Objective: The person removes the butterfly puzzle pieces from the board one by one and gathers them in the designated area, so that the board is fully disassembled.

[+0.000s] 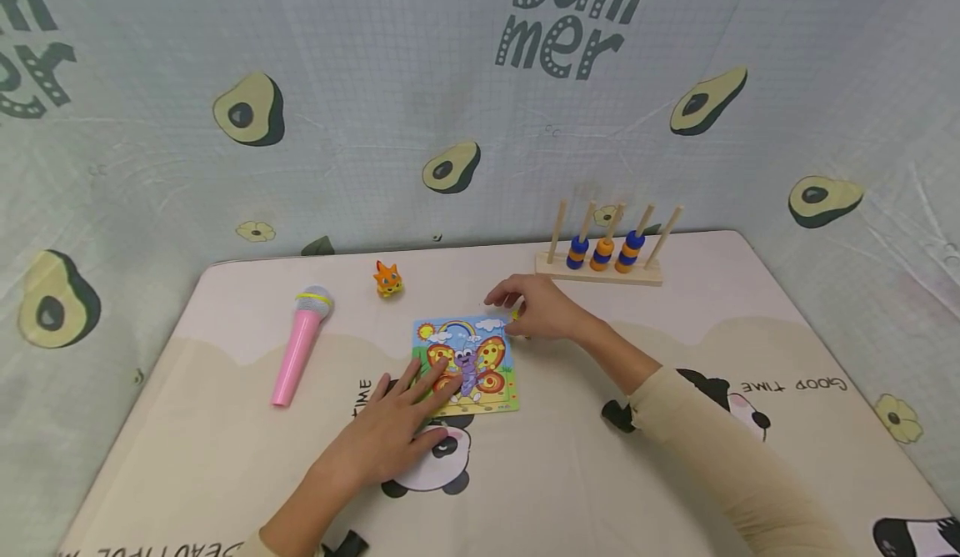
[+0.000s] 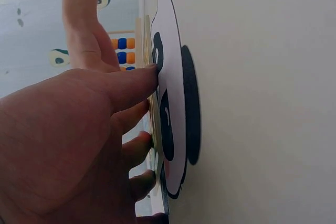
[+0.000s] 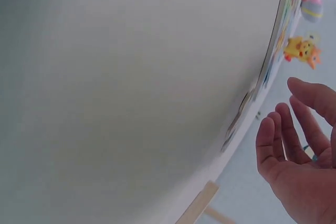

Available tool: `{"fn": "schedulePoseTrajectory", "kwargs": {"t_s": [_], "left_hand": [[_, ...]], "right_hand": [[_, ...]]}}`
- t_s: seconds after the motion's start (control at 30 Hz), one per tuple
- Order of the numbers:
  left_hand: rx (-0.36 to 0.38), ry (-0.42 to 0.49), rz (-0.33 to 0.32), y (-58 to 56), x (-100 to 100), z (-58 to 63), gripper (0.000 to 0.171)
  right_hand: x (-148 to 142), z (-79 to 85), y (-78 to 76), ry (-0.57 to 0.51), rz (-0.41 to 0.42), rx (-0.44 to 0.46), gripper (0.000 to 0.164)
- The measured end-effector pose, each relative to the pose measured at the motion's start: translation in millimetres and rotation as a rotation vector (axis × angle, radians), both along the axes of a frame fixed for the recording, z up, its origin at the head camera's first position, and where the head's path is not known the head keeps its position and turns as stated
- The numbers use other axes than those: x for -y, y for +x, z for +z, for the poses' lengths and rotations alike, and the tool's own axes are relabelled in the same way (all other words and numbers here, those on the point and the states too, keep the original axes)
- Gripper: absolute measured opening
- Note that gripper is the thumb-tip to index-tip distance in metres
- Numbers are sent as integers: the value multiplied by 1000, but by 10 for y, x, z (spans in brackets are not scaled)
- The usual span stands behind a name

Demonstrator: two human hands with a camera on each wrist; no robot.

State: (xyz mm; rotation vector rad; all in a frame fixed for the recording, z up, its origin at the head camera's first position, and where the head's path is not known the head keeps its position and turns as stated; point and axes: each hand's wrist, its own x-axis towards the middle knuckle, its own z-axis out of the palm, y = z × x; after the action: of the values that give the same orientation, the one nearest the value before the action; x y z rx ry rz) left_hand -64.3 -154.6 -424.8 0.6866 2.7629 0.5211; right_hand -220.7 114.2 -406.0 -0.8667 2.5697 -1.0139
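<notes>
A square butterfly picture puzzle point(image 1: 491, 357) lies flat on the table. My left hand point(image 1: 396, 425) rests on its lower left part, fingers spread and straight. In the left wrist view the fingertips touch the edge-on board point(image 2: 152, 129). Just past the puzzle's upper right corner hovers my right hand point(image 1: 546, 308), its fingers loosely bent. The right wrist view shows nothing between those fingers point(image 3: 266, 140). A small yellow thing point(image 1: 516, 314) shows partly beneath this hand; its kind is hidden. A thin flat piece point(image 3: 239, 116) lies beside the board in the right wrist view.
A pink toy microphone point(image 1: 296, 357) lies left of the puzzle. Behind it sits a small orange animal figure point(image 1: 388, 280). At the back right stands a wooden peg rack point(image 1: 600, 271) with blue and orange beads. A printed cloth covers the table point(image 1: 570, 474).
</notes>
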Motion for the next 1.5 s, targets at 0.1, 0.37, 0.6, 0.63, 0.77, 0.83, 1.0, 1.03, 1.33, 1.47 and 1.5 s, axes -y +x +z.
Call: {"fn": "schedulePoseTrajectory", "kwargs": {"t_s": [0.1,0.37,0.6,0.63,0.77,0.83,1.0,1.03,1.33,1.47,1.5], "left_hand": [[1,-5,2,-1,1,4,65],[1,-2,-2,-5,2,14,65],[-5,-5,-11,-6,2,11,65],[-5,-6,-12,-7,2,9,65],[-5,-12,-9,-6,2,0,66],[-3,-12,-6,-7,1,-5,66],[-3,-8,0,-1,5,-11,65],[-4,-8,-1,0,4,-11,65],[5,-7,2,0,-2,-16,65],[2,-7,1,3,-1,-17,65],[0,-7,1,3,0,-19,66]], "right_hand": [[112,-14,10,10,17,10,44],[371,-13,38,29,70,12,43],[497,-17,43,103,98,-15,43],[507,-17,45,111,100,-15,43],[548,-28,44,133,103,-8,44],[569,-32,46,144,100,5,45],[604,-60,32,169,107,18,46],[606,-66,30,171,111,15,46],[616,-87,32,178,120,11,45],[622,-84,32,185,120,6,44],[623,-82,33,187,122,2,44]]}}
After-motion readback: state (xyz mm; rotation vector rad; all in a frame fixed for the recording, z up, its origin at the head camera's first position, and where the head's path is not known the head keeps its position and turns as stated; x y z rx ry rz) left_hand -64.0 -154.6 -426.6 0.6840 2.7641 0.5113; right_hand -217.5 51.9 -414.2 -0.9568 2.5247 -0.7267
